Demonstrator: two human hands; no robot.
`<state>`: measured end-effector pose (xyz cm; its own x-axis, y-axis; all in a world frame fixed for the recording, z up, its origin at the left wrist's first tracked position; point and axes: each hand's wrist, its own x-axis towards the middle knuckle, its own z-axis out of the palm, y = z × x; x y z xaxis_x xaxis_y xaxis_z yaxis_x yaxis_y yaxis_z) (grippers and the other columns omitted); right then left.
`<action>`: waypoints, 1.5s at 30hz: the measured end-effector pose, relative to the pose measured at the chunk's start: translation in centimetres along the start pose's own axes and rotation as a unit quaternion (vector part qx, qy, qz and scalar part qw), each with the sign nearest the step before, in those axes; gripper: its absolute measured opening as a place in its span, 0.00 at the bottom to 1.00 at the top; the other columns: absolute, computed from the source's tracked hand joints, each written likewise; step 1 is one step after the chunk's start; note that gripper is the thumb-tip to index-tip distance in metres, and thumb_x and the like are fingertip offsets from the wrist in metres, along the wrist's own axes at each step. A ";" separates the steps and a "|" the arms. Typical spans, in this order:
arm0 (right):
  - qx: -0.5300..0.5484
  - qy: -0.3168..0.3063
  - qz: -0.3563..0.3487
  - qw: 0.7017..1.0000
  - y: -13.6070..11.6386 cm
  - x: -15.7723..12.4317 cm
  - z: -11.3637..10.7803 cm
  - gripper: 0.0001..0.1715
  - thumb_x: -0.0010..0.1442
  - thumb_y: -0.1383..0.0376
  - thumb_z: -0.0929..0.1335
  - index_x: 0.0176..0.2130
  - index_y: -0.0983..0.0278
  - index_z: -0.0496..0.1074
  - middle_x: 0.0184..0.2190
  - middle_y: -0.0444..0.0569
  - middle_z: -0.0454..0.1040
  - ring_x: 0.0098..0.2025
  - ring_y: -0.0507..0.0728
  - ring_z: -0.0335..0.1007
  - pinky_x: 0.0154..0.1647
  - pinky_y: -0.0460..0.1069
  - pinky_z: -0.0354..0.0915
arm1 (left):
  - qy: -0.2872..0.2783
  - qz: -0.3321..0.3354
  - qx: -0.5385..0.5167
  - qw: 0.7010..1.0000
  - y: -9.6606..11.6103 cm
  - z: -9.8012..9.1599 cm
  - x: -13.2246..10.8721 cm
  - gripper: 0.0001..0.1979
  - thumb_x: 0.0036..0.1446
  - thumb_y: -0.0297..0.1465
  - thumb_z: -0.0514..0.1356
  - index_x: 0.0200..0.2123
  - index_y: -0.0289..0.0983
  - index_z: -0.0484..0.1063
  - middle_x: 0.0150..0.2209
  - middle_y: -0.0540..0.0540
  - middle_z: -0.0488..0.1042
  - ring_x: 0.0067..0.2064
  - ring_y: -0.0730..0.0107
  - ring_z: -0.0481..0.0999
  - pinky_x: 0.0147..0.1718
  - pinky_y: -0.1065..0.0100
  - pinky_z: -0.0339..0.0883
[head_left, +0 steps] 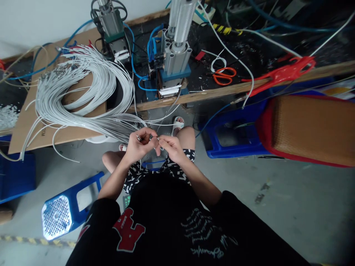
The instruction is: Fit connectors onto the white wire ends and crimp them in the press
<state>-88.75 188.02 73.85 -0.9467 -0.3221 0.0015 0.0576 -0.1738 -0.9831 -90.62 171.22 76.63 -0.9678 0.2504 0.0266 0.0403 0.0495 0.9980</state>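
Note:
In front of my lap, the fingertips of both hands meet around a small piece that is too small to make out clearly. My left hand [142, 144] is closed, its thumb and forefinger pinched, where the ends of a bundle of white cables [113, 125] run up to it. Something small and dark shows between its fingers. Close against it, my right hand [172, 148] is pinched shut at the same spot. The rest of the bundle lies coiled to the left, on a sheet of cardboard [24, 129] at the bench edge.
Pneumatic presses stand on the bench, one nearer [176, 55] and one farther left [112, 27]. Orange-handled scissors [224, 76] and a red air gun [288, 72] lie to the right. A blue stool [70, 210] stands left; a brown-cushioned seat [313, 129] is at right.

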 end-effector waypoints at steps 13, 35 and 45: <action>0.047 0.000 0.001 0.999 0.5 0.0 -0.1 0.25 0.68 0.48 0.67 0.29 0.63 0.74 0.18 0.44 0.75 0.22 0.52 0.67 0.31 0.49 0.64 | 0.010 -0.023 -0.012 1.000 0.4 0.1 0.4 0.11 0.59 0.37 0.67 0.33 0.34 0.80 0.18 0.56 0.59 0.20 0.81 0.52 0.20 0.73 0.46; -0.176 0.160 -0.068 0.969 1.8 -0.4 0.8 0.17 0.69 0.56 0.66 0.36 0.61 0.81 0.27 0.47 0.75 0.31 0.55 0.70 0.41 0.51 0.69 | 0.094 -0.059 -0.034 0.993 -0.8 1.6 -0.1 0.12 0.57 0.40 0.69 0.34 0.36 0.80 0.18 0.56 0.60 0.20 0.80 0.55 0.22 0.72 0.50; -0.218 0.213 -0.088 0.948 1.7 -0.4 1.2 0.13 0.67 0.59 0.68 0.36 0.60 0.82 0.31 0.49 0.79 0.33 0.57 0.71 0.44 0.54 0.68 | 0.116 -0.064 -0.028 0.991 -1.3 1.9 0.0 0.11 0.56 0.38 0.69 0.32 0.35 0.79 0.18 0.56 0.61 0.21 0.80 0.56 0.23 0.74 0.56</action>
<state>-87.89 186.76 72.37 -0.9772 0.0973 0.1888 -0.1609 0.2411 -0.9571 -90.24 172.95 75.26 -0.9954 0.0171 -0.0940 -0.0938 0.0107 0.9955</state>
